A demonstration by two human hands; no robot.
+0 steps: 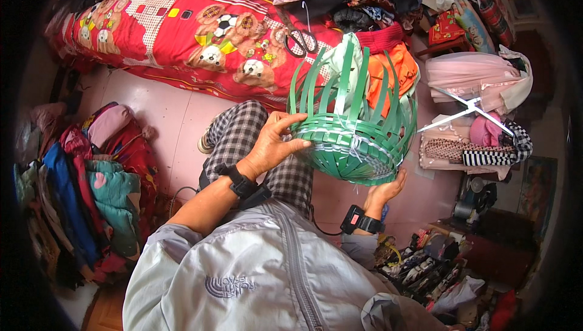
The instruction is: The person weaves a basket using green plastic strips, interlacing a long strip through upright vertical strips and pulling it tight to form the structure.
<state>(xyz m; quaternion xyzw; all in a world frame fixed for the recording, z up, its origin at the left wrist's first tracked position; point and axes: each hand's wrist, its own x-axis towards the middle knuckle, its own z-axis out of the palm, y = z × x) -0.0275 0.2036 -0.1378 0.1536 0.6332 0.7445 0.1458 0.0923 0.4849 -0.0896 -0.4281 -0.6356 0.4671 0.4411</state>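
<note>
A partly woven basket of green plastic strapping is tilted in front of me, its closed woven base towards me and its loose upright strips pointing away. White string is tied around its side. My left hand grips the near left part of the woven wall between thumb and fingers. Under the basket's lower right side, my right hand supports it with the palm up; part of that hand is hidden behind the base. Beyond the strips, scissors with black handles lie on a red patterned bedspread.
Piled clothes, an orange garment among them, lie on the bed's right part. Pink clothes and a white folding frame are at the right. Heaped clothes stand at the left, and more items at the lower right.
</note>
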